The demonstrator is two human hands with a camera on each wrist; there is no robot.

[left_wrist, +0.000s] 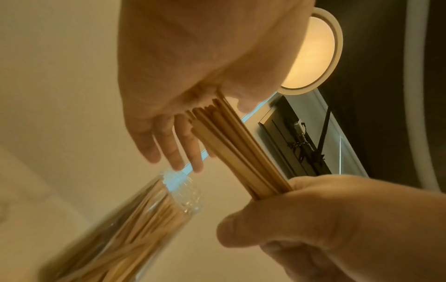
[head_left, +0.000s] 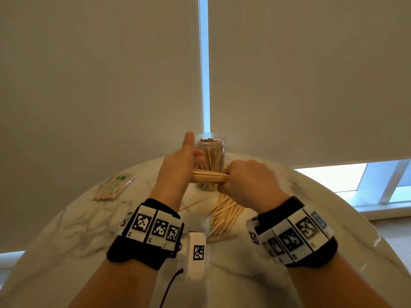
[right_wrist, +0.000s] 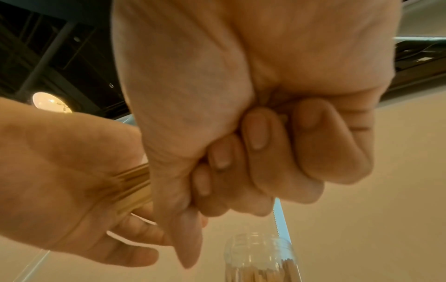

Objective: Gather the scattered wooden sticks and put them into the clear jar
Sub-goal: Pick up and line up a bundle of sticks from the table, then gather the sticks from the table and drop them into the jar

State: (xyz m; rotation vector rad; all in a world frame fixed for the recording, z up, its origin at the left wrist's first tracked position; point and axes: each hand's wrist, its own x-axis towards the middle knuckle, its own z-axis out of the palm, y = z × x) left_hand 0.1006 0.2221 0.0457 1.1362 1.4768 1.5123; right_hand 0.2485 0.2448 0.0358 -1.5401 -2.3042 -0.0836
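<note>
A clear jar [head_left: 210,161] stands upright on the marble table [head_left: 89,230], packed with wooden sticks and with no lid on. Just in front of it my right hand [head_left: 249,181] grips a bundle of flat wooden sticks [head_left: 209,176], held level above the table. My left hand [head_left: 184,158] is flat, thumb up, its palm pressed on the bundle's left ends. The left wrist view shows the bundle [left_wrist: 241,148] running from palm to right fist [left_wrist: 325,219], with the jar [left_wrist: 135,225] below. In the right wrist view the fingers [right_wrist: 253,152] curl round the sticks [right_wrist: 135,183].
More loose sticks [head_left: 224,216] lie scattered on the table under my hands. A wrapped packet of sticks [head_left: 114,187] lies at the left. The round table's far edge sits just behind the jar, in front of closed roller blinds.
</note>
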